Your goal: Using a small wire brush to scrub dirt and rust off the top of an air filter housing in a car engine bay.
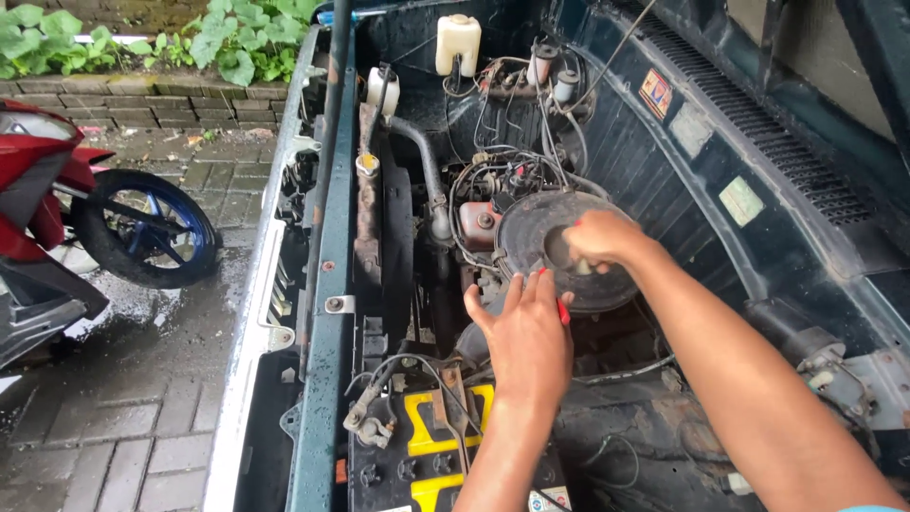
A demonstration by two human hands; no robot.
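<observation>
Your right hand (pixel 599 239) pinches the middle of the round black metal lid (pixel 559 248); your open left hand (pixel 524 334) touches its edge

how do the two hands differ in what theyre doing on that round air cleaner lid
The right hand sits on top of the round lid, fingers curled around something at its centre; the left hand lies flat at the lid's near edge, fingers stretched out. The right hand's fingers are bunched together; the left hand's are straight and side by side, with something red showing beside them. Both reach over the engine bay, above the yellow-topped battery.
</observation>
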